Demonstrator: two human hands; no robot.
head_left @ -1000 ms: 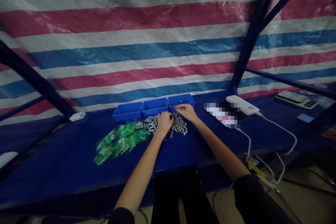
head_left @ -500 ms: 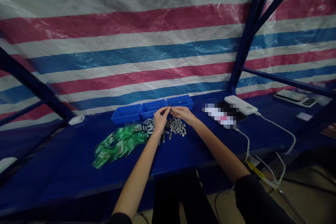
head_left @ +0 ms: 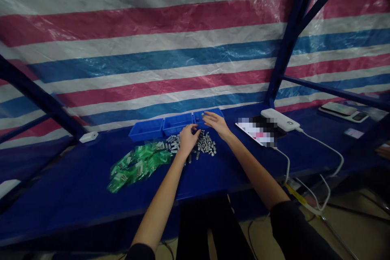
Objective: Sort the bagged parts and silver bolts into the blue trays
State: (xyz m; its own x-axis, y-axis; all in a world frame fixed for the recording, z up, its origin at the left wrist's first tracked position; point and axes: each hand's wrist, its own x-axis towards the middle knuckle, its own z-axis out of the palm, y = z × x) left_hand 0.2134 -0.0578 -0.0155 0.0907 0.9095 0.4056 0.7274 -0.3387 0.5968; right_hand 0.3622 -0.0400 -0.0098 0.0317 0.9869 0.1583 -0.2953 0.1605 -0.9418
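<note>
My left hand (head_left: 189,138) is over the pile, its thumb and forefinger apart and curved, with nothing visible between them. Under and beside it lie small cylindrical metal parts (head_left: 207,144), shiny and loose on the blue table. My right hand (head_left: 217,123) reaches over the right blue bin (head_left: 219,112). At its fingertips shows a small pale metal piece (head_left: 203,114), apparently pinched, its exact kind too small to make out. The middle blue bin (head_left: 170,130) stands just beyond my left hand.
Green plastic bags (head_left: 138,166) with metal parts lie left of the pile. The left blue bin (head_left: 146,130) stands behind them. To the right are a phone (head_left: 254,133), a white power bank (head_left: 280,119) with a cable, and a small scale (head_left: 344,112). A striped sheet hangs behind.
My hands, together over the pile before, have separated. The right one has moved up and slightly right over the right bin; the left has lowered a little and its fingers have parted.
</note>
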